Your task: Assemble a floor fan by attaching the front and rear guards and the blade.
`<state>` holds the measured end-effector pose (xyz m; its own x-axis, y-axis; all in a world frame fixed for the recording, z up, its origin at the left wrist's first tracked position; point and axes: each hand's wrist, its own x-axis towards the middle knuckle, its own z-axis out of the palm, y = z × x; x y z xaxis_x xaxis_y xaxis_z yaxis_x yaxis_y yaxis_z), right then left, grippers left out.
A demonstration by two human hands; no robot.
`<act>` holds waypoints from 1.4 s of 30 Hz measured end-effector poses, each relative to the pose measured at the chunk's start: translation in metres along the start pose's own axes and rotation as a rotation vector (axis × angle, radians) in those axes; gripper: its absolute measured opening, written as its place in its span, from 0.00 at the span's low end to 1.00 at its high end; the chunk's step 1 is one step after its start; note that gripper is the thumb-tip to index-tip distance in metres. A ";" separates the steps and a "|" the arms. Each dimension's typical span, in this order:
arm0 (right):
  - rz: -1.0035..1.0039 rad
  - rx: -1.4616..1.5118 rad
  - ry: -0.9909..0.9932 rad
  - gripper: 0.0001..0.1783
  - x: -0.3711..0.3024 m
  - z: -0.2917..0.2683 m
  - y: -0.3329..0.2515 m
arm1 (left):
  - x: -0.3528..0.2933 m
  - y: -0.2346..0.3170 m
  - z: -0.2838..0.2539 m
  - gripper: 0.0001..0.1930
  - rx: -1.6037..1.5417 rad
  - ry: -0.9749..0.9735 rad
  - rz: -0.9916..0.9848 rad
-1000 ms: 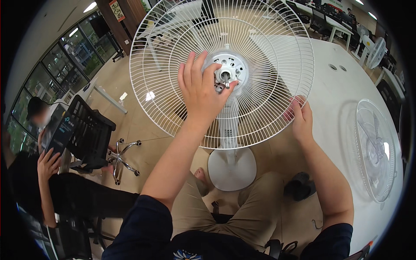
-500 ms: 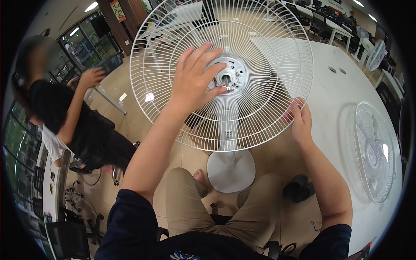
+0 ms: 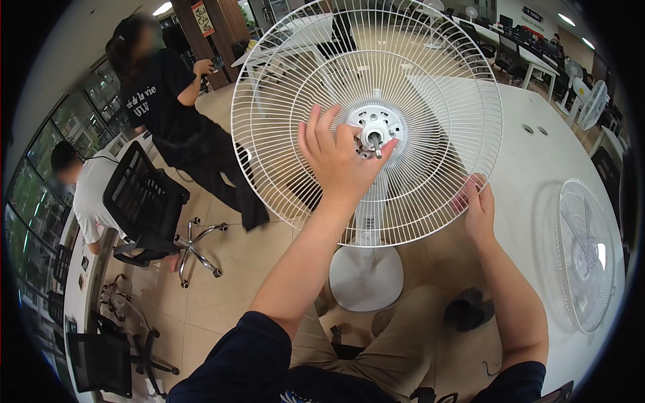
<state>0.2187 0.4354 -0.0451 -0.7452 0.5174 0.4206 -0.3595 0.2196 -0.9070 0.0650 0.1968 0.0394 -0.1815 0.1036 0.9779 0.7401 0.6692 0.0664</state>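
Note:
In front of me stands a white pedestal fan, its round base (image 3: pixel 366 282) on the floor between my legs. The rear wire guard (image 3: pixel 430 121) sits at its head, with no blades on the metal shaft (image 3: pixel 377 152). My left hand (image 3: pixel 338 158) has thumb and index finger closed round the white ring nut (image 3: pixel 371 137) at the hub, the other fingers raised. With fingers curled over the guard's lower right rim, my right hand (image 3: pixel 478 209) grips it. Some of its fingertips show through the wires.
On the white table (image 3: pixel 531 221) to my right lie a front guard (image 3: pixel 605 295) and a clear fan blade (image 3: pixel 581 228). Dark shoes (image 3: pixel 469 310) are on the floor. At left stand a person in black (image 3: pixel 178 114), a seated person in white (image 3: pixel 101 191) and an office chair (image 3: pixel 144 195).
My view has swung left, so the fan appears further right and lower. My left hand stays at the hub, its thumb shifted round the nut. The person in black has turned and moved.

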 end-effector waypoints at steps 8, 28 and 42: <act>0.029 0.012 0.016 0.13 0.000 0.000 -0.002 | 0.016 -0.017 -0.020 0.32 -0.132 -0.319 0.292; 0.050 0.036 0.013 0.12 0.000 -0.001 -0.002 | 0.007 0.000 -0.013 0.30 -0.037 -0.145 0.038; -0.008 -0.013 -0.018 0.12 0.002 -0.003 0.000 | 0.012 -0.017 -0.022 0.28 -0.168 -0.185 0.184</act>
<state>0.2186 0.4389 -0.0440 -0.7523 0.5005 0.4285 -0.3583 0.2351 -0.9036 0.0639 0.1705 0.0541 -0.1381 0.3541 0.9249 0.8653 0.4975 -0.0613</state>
